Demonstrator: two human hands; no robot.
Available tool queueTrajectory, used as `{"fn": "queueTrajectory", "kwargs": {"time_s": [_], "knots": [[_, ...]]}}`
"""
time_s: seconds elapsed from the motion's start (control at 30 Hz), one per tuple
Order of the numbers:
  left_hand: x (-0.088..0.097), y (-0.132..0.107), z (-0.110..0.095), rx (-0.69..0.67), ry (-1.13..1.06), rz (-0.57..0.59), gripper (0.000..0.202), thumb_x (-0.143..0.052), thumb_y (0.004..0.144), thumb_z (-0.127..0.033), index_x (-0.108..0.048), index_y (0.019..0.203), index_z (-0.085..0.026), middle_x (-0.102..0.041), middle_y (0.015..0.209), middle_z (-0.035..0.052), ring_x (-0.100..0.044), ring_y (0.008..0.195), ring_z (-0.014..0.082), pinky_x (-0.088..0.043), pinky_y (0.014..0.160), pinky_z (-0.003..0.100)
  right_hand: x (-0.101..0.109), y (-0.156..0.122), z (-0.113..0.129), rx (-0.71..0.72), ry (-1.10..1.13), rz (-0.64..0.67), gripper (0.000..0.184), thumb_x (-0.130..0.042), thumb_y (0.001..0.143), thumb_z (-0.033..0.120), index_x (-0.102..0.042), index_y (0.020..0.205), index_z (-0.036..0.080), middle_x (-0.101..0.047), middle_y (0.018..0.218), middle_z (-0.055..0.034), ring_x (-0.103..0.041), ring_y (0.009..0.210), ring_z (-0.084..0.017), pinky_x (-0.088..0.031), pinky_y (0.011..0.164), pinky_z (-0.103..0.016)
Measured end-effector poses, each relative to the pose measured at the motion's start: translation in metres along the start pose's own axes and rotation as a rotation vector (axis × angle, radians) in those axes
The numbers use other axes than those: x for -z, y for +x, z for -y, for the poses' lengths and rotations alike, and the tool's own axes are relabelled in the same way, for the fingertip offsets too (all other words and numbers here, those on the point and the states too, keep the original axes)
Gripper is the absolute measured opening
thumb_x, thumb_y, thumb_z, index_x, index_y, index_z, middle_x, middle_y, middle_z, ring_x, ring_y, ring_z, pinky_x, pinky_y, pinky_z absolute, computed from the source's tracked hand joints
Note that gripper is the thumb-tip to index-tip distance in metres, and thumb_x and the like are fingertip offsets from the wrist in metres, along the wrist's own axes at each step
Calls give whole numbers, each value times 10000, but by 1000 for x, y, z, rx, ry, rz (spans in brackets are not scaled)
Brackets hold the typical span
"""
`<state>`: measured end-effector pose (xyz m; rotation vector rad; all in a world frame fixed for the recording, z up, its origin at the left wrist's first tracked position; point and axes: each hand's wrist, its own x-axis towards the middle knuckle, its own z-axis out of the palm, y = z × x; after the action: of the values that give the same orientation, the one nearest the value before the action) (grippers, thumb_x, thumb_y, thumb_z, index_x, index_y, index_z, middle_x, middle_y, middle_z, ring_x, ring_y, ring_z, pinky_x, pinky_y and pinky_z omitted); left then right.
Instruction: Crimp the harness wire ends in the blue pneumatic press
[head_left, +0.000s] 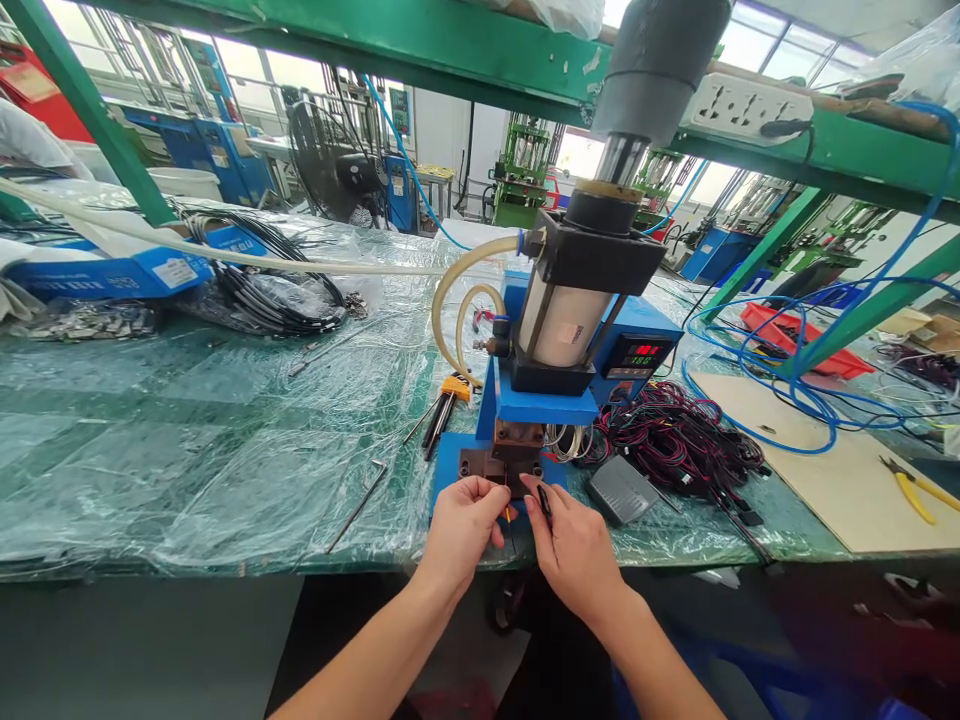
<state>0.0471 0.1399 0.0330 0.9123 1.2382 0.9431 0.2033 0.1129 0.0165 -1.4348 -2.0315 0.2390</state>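
Observation:
My left hand (463, 522) is closed, with thumb and forefinger pinching a thin wire (508, 516) that shows yellow and dark below the fingertips. Across from it, my right hand (576, 545) is closed around a small black piece (544, 503), which looks like a connector, though its kind is not certain. Both hands are at the front of a blue bench press (547, 407), just before its dark metal die block (481, 466). The fingers partly hide the lower die and the wire's ends.
Hex keys in an orange holder (455, 388) and a loose metal rod (358, 505) lie left of the press. To its right are a grey box (622, 490), a heap of dark and red cables (667, 440) and yellow-handled pliers (915, 492). A green shelf beam (420, 45) crosses above.

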Motion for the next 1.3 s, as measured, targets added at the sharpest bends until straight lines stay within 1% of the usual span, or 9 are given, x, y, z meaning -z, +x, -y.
{"fn": "queueTrajectory", "kwargs": {"time_s": [0.07, 0.17, 0.4, 0.5, 0.6, 0.8, 0.97, 1.17, 1.3], "knots": [[0, 0, 2, -13, 13, -11, 285, -683, 991, -299, -617, 763, -143, -601, 645, -67, -496, 440, 69, -448, 440, 194, 0, 1, -1, 41, -52, 45, 435, -373, 1059, 225, -591, 1425, 137, -714, 1071, -147, -717, 921, -281, -544, 782, -377], [-1, 0, 6, -38, 27, -25, 291, -693, 985, -290, -613, 746, -143, -592, 630, -73, -489, 432, 68, -442, 438, 193, 0, 3, -2, 76, -124, 91, 473, -412, 1021, 170, -568, 1467, 190, -693, 1036, -121, -717, 847, -266, -554, 726, -364], [-1, 1, 9, -73, 16, -31, 280, -690, 987, -298, -622, 765, -142, -592, 625, -75, -483, 421, 65, -429, 423, 189, -3, 9, -2, 82, -243, 111, 485, -481, 971, 134, -601, 1439, 183, -676, 993, -117, -710, 845, -277, -551, 702, -360], [-1, -1, 9, -87, -5, -21, 263, -680, 994, -306, -630, 796, -139, -620, 671, -61, -482, 428, 63, -429, 423, 189, -5, 9, -2, 75, -264, 106, 486, -496, 964, 136, -600, 1436, 185, -688, 1003, -118, -717, 856, -277, -548, 707, -353], [-1, -1, 10, -95, -20, -12, 235, -666, 1003, -303, -639, 840, -135, -648, 732, -42, -485, 441, 60, -434, 427, 187, -8, 9, -2, 64, -263, 99, 482, -499, 954, 125, -602, 1423, 168, -714, 1022, -121, -731, 855, -273, -552, 708, -349], [-1, 2, 11, -71, -6, 11, 245, -659, 1008, -308, -643, 836, -135, -616, 687, -56, -484, 434, 62, -430, 416, 184, -12, 8, -3, 59, -234, 94, 508, -509, 920, 96, -599, 1417, 151, -770, 1028, -122, -754, 853, -286, -570, 707, -370], [2, 2, 12, -47, 2, 49, 255, -635, 1023, -334, -655, 869, -131, -646, 721, -42, -458, 415, 52, -407, 393, 176, -11, 8, -5, 60, -183, 89, 542, -507, 883, 67, -600, 1408, 166, -789, 1056, -111, -767, 875, -285, -593, 734, -377], [1, 3, 16, -33, 6, 27, 255, -640, 1020, -326, -646, 855, -131, -642, 718, -44, -465, 416, 51, -397, 383, 170, -11, 8, -6, 56, -116, 63, 470, -445, 954, 112, -590, 1396, 177, -783, 1155, -103, -771, 947, -282, -615, 789, -406], [-1, 5, 16, -29, 12, 9, 257, -642, 1018, -329, -646, 852, -132, -636, 705, -47, -474, 419, 55, -406, 387, 173, -13, 7, -7, 57, -97, 46, 441, -417, 997, 146, -575, 1407, 180, -775, 1198, -96, -769, 982, -267, -616, 821, -401]]}}
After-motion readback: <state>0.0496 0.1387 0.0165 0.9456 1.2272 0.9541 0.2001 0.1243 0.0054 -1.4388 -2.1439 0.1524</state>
